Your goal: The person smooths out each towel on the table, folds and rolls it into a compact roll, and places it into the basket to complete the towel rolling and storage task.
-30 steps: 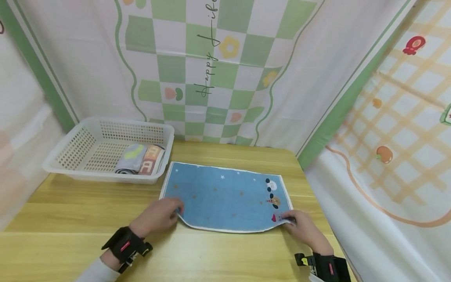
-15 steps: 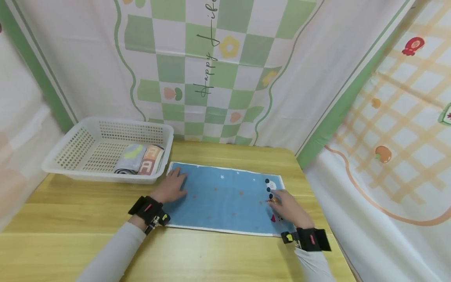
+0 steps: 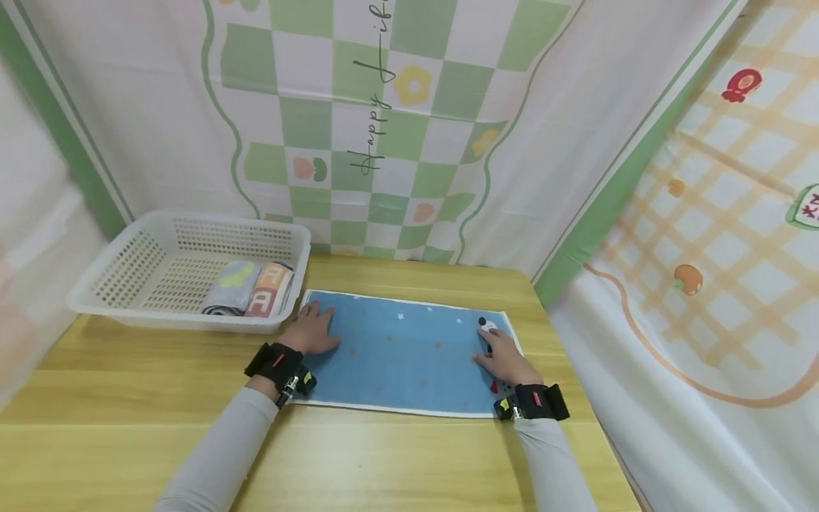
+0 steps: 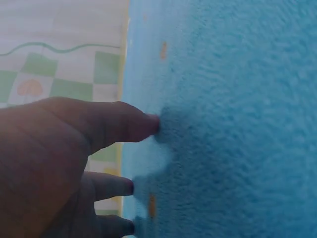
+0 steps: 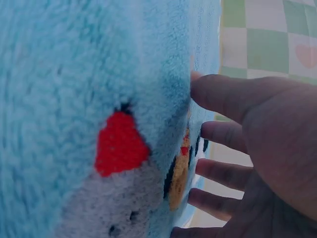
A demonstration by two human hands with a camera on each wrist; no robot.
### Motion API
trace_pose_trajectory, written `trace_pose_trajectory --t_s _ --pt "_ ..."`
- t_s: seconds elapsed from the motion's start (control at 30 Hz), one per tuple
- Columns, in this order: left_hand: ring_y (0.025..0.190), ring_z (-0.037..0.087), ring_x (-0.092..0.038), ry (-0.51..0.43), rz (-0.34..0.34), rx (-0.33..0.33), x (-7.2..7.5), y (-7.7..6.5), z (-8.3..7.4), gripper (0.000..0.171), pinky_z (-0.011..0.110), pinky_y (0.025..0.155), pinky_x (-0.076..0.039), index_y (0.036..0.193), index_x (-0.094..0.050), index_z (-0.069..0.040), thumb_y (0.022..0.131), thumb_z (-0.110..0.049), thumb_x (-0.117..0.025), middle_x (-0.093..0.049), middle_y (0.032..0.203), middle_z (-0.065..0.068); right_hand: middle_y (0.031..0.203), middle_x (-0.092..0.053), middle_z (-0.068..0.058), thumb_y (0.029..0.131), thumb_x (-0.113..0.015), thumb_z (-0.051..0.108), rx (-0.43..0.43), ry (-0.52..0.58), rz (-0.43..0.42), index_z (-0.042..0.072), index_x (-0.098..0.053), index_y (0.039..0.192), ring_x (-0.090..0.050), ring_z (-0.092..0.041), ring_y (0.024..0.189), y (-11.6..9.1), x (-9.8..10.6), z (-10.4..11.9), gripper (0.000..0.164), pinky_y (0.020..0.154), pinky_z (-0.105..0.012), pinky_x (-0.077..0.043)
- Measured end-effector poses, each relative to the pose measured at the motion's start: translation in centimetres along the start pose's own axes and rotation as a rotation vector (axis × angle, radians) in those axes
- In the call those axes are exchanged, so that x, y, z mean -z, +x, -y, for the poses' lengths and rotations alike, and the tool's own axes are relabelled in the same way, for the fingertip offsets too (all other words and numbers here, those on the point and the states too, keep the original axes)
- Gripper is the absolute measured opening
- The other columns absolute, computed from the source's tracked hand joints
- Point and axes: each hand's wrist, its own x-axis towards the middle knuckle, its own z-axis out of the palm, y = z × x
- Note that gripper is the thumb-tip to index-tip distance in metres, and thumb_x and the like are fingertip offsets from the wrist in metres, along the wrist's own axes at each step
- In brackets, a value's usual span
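Observation:
A blue towel (image 3: 397, 363) with a white border, small stars and cartoon animal faces at its right end lies spread flat on the wooden table. On its left end rests my left hand (image 3: 310, 331), fingers spread; the left wrist view shows the thumb (image 4: 133, 124) touching the fuzzy cloth. My right hand (image 3: 507, 359) lies over the printed faces at the right end, partly hiding them. Its fingertips (image 5: 200, 166) meet the towel beside an orange-brown figure in the right wrist view, where a red patch (image 5: 120, 145) also shows. Neither hand grips the cloth.
A white perforated plastic basket (image 3: 182, 316) stands at the table's back left, close to the towel's corner. Inside it are a grey rolled cloth (image 3: 232, 286) and an orange-brown one (image 3: 267, 290). Patterned curtains (image 3: 384, 128) hang behind and at both sides of the wooden table (image 3: 358, 462).
Both hands have let go of the towel's near corners and moved forward onto its ends. The lifted near edge now lies flat. The head view has shifted slightly.

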Motion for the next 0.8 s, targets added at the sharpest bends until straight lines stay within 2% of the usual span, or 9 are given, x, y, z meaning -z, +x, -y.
trace_pose_trajectory --t_s 0.1,0.17,0.27,0.33,0.4,0.47,0.6,0.7,0.8 --pt "0.139 0.054 -0.037 0.054 -0.017 -0.008 0.5 0.2 -0.4 0.065 0.064 0.108 -0.039 0.144 -0.049 0.005 0.093 -0.031 -0.066 -0.037 0.149 0.039 0.147 -0.039 -0.041 0.098 -0.066 0.019 0.006 0.014 0.021 -0.012 -0.042 0.147 -0.038 -0.056 0.138 0.0 0.5 -0.1 0.062 0.111 -0.063 -0.036" --pt "0.118 0.048 -0.056 0.082 -0.054 -0.011 0.9 0.3 -0.5 0.045 0.058 0.094 -0.051 0.124 -0.063 0.005 0.090 -0.024 -0.067 -0.057 0.127 0.034 0.146 -0.042 -0.041 0.097 -0.067 0.017 0.005 0.035 0.039 -0.014 -0.044 0.145 -0.040 -0.055 0.137 0.1 1.1 -0.1 0.061 0.111 -0.062 -0.038" --pt "0.091 0.040 -0.062 0.091 -0.175 -0.032 1.3 0.7 -0.6 0.020 0.053 0.078 -0.052 0.099 -0.067 0.005 0.088 -0.012 -0.066 -0.064 0.098 0.024 0.137 -0.053 -0.038 0.095 -0.068 0.014 -0.001 0.063 0.059 -0.016 -0.049 0.139 -0.056 -0.048 0.122 0.3 2.0 -0.1 0.056 0.104 -0.057 -0.046" --pt "0.090 0.041 -0.062 0.056 -0.254 -0.057 1.4 0.9 -0.4 0.018 0.054 0.081 -0.051 0.099 -0.067 0.008 0.088 -0.005 -0.062 -0.063 0.095 0.026 0.118 -0.065 -0.033 0.096 -0.067 0.012 -0.016 0.078 0.086 -0.016 -0.052 0.136 -0.066 -0.037 0.097 0.6 2.5 0.0 0.052 0.090 -0.049 -0.053" --pt "0.101 0.047 -0.061 0.034 -0.325 -0.088 1.3 1.2 0.1 0.025 0.058 0.091 -0.048 0.110 -0.065 0.012 0.089 -0.002 -0.059 -0.063 0.104 0.031 0.103 -0.068 -0.026 0.097 -0.063 0.011 -0.038 0.088 0.117 -0.015 -0.054 0.135 -0.065 -0.026 0.074 1.0 2.8 0.2 0.047 0.076 -0.042 -0.053" --pt "0.111 0.050 -0.058 0.033 -0.331 -0.088 0.9 1.6 0.5 0.033 0.059 0.100 -0.045 0.122 -0.061 0.014 0.093 -0.002 -0.057 -0.062 0.115 0.034 0.097 -0.069 -0.021 0.099 -0.060 0.011 -0.060 0.083 0.130 -0.013 -0.058 0.132 -0.061 -0.020 0.063 1.4 3.0 0.3 0.041 0.071 -0.038 -0.050" --pt "0.125 0.052 -0.049 0.048 -0.275 -0.042 0.1 2.2 0.8 0.038 0.060 0.109 -0.038 0.135 -0.053 0.013 0.101 -0.003 -0.049 -0.054 0.130 0.036 0.110 -0.068 -0.023 0.099 -0.055 0.007 -0.069 0.075 0.074 -0.011 -0.066 0.123 -0.061 -0.023 0.075 2.3 2.9 0.1 0.032 0.075 -0.040 -0.050" --pt "0.119 0.050 -0.050 0.064 -0.275 -0.029 0.0 2.4 0.6 0.032 0.058 0.104 -0.041 0.127 -0.058 0.014 0.099 0.002 -0.050 -0.055 0.123 0.036 0.119 -0.065 -0.028 0.099 -0.052 0.002 -0.036 0.103 -0.022 -0.012 -0.065 0.123 -0.061 -0.033 0.090 3.4 2.6 -0.4 0.030 0.080 -0.046 -0.051" --pt "0.109 0.048 -0.055 0.099 -0.309 -0.043 0.3 2.4 0.4 0.025 0.057 0.098 -0.044 0.115 -0.063 0.015 0.093 0.005 -0.058 -0.059 0.111 0.034 0.130 -0.058 -0.033 0.100 -0.049 -0.002 0.002 0.125 -0.121 -0.013 -0.060 0.129 -0.058 -0.044 0.115 4.6 2.1 -0.9 0.033 0.099 -0.055 -0.049"
